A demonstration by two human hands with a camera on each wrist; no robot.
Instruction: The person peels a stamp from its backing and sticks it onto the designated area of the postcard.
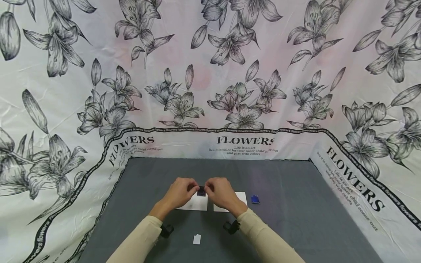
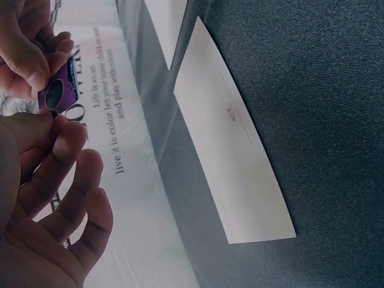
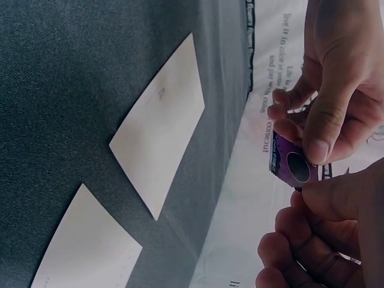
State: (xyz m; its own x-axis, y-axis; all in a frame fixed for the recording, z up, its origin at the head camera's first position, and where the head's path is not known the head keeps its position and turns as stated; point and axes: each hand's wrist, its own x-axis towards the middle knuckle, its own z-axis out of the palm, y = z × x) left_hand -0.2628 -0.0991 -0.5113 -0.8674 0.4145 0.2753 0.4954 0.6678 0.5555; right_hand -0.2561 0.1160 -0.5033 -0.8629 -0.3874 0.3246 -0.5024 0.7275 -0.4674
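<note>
- One flowered cloth [image 1: 197,120] hangs behind and along both sides of what we see.
- Below it we have a dark grey table [image 1: 283,226].
- Two pale sleeves [image 1: 138,237] come in from the near side, with a dark wrist camera [image 1: 166,231] below the left wrist and another wrist camera [image 1: 231,227] below the right.
- Left hand [image 1: 179,193] and right hand [image 1: 223,193] come together at the fingertips. Each, we see, pinches the same small thing between thumb and finger, leaving no gap there but the thing itself; the other fingers bend loosely, holding nothing that we can make out.
- Beneath the hands lie two white sheets, the left sheet [image 1: 194,205] and the right sheet [image 1: 242,199], apart from each other and partly hidden from our head view.
- Between the hands is the purple packet [image 1: 201,192], raised off the table and, seen from the head, over the far edge of the left sheet. Neither hand is nearer: the two grips sit close together, side by side, and we judge that this left-to-right line between them matters most. Fingers cover parts of the packet, so we cannot tell its long axis.
- Just beyond the right sheet's right side we find a blue packet [image 1: 255,199].
- Nearer the person lies a white scrap [image 1: 197,239], well apart from both hands.
</note>
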